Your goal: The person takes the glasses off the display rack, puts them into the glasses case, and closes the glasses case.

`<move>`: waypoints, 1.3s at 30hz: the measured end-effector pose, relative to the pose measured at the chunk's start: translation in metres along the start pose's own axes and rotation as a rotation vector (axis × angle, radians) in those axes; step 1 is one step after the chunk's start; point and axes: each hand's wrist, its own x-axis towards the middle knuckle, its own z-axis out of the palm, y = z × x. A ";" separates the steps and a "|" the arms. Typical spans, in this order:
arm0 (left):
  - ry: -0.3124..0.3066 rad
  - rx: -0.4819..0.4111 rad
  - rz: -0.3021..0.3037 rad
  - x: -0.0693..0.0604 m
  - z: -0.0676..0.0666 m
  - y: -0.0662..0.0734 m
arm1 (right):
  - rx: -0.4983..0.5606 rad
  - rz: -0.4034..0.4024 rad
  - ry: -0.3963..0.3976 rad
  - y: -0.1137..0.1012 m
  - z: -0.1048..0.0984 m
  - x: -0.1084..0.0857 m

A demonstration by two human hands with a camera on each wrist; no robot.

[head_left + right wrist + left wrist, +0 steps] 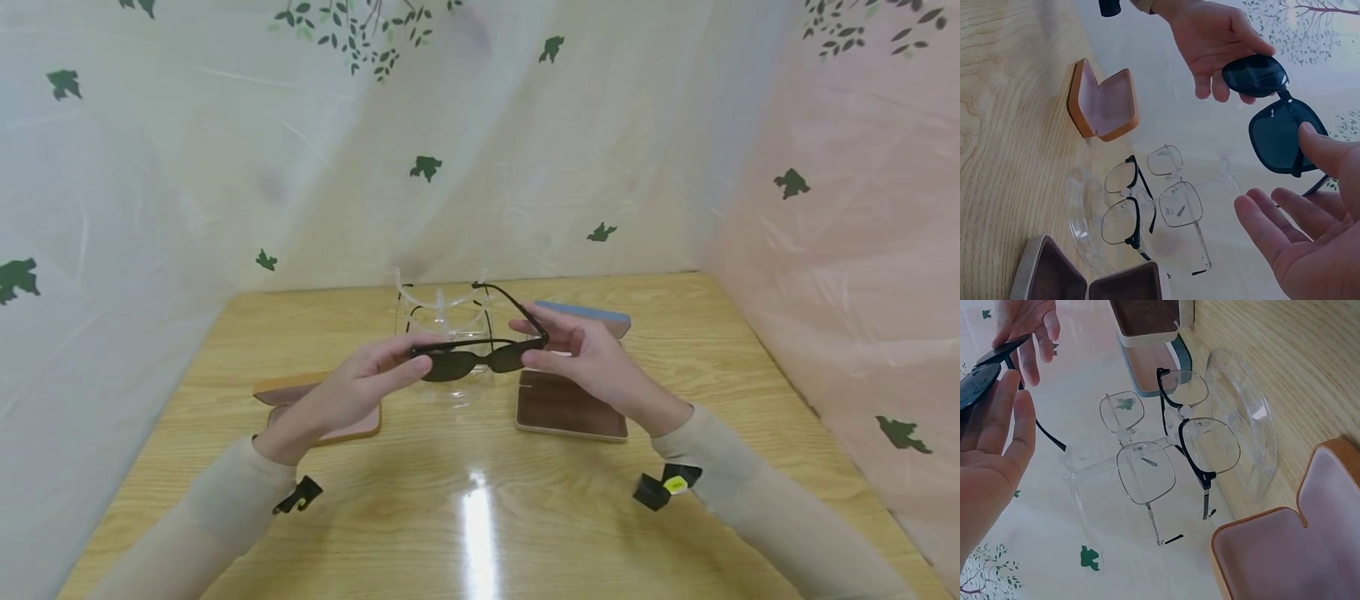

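A pair of black sunglasses point(450, 365) with dark lenses is held up between both hands, above the table. My left hand point(375, 375) pinches one end of the frame, thumb in front and fingers behind. At the other end, beside the hinge, my right hand point(588, 354) grips the frame between thumb and fingers. The temple on the right side stands unfolded, pointing away; the other looks folded behind the lenses. Behind the sunglasses is a clear display stand point(1260, 419), which carries black half-rim glasses point(1188, 434) and thin metal-rimmed glasses point(1145, 472).
An orange case point(1110, 106) with pink lining lies open at the left, partly behind my left forearm. At the right lies an open pale case point(573, 408) with brown lining, and a blue case point(592, 315) is behind it. Plastic sheeting point(480, 208) encloses the wooden table point(405, 525).
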 end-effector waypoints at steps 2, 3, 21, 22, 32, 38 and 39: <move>0.001 0.003 -0.006 0.000 0.000 0.001 | 0.011 0.002 0.004 -0.001 -0.001 -0.001; 0.002 0.005 -0.009 0.000 0.000 0.001 | 0.017 0.005 0.008 -0.001 -0.001 -0.001; -0.003 0.037 0.052 0.002 0.003 0.007 | 0.054 -0.112 -0.240 -0.004 -0.008 -0.007; 0.003 0.065 0.067 0.002 0.003 0.007 | 0.070 -0.105 -0.250 -0.004 -0.009 -0.008; 0.161 0.219 0.064 0.000 -0.001 0.002 | 0.182 -0.045 -0.349 -0.002 -0.011 -0.010; 0.033 -0.015 -0.002 -0.002 -0.004 0.002 | 0.259 -0.014 -0.415 -0.002 -0.010 -0.011; 0.012 -0.040 -0.005 -0.002 -0.005 0.002 | 0.263 -0.006 -0.421 -0.003 -0.010 -0.011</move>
